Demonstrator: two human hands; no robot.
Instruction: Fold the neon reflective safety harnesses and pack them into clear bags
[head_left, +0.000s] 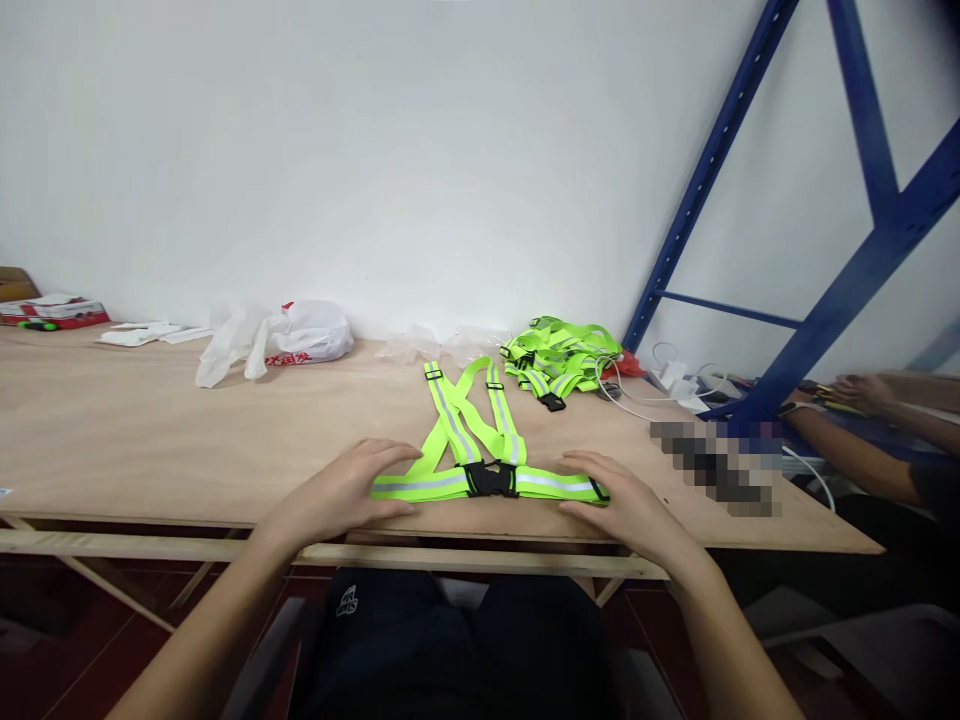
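Note:
A neon-yellow reflective vest (454, 425) of silver-striped straps lies spread on the wooden table in front of me. Its black buckle (491, 478) sits fastened at the middle of the waist strap. My left hand (349, 497) is at the left end of that strap, thumb and fingers apart on either side of it. At the right end, my right hand (626, 500) frames the strap the same way, with its fingers spread. Whether the palms touch the strap ends is hidden.
More reflective vests (562, 355) are heaped at the back right, beside a white cable (634, 408). White plastic bags (311, 332) lie at the back left. A blue metal frame (757, 370) rises at the right, where another person's arms (847, 435) show.

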